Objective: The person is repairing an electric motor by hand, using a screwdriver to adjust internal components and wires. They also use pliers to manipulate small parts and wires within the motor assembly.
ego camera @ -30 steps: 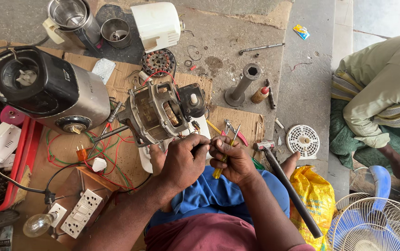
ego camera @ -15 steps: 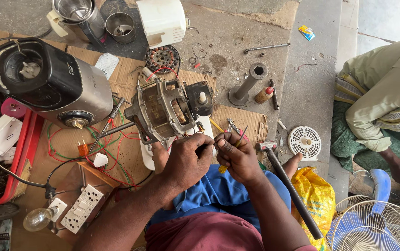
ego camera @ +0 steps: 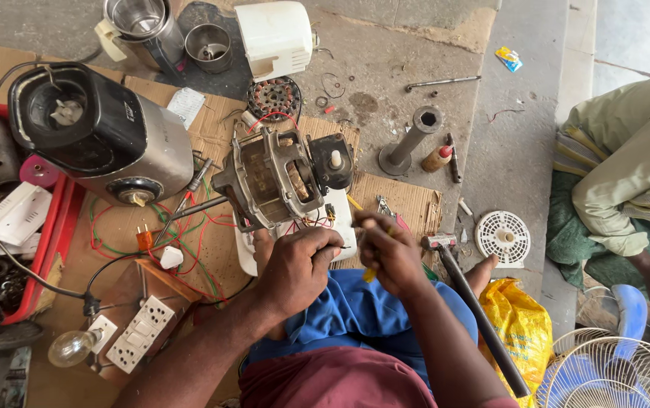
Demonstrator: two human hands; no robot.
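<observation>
1. The bare electric motor [ego camera: 276,181], with its metal frame and copper windings open to view, lies on the cardboard [ego camera: 400,204] just ahead of my knees, its black end piece [ego camera: 331,162] turned to the right.
2. My left hand [ego camera: 294,268] is curled tight just below the motor, fingers pressed together on something small near its thin wires [ego camera: 313,221]; I cannot tell what they pinch.
3. My right hand [ego camera: 389,253] sits touching the left, closed around a yellow-handled tool [ego camera: 370,273] whose end pokes out under my palm.
4. A hammer [ego camera: 468,302] lies just right of my right hand, head near my knuckles, dark handle running back along my leg.
5. A yellow plastic bag [ego camera: 525,329] sits beside the handle, and a white round grille [ego camera: 502,236] rests on the concrete above it.
6. Left of the motor, red and green wires [ego camera: 196,242] loop over the cardboard toward a white socket board [ego camera: 141,334] and a bare light bulb [ego camera: 72,347].
7. A black and silver mixer base [ego camera: 102,136] lies on its side farther left, next to a red tray [ego camera: 53,249] of parts.
8. Behind the motor are a steel jar [ego camera: 143,26], a white housing [ego camera: 273,38] and a slotted rotor disc [ego camera: 273,98].
9. Another person [ego camera: 634,166] crouches at the right, near a fan guard [ego camera: 627,374].
</observation>
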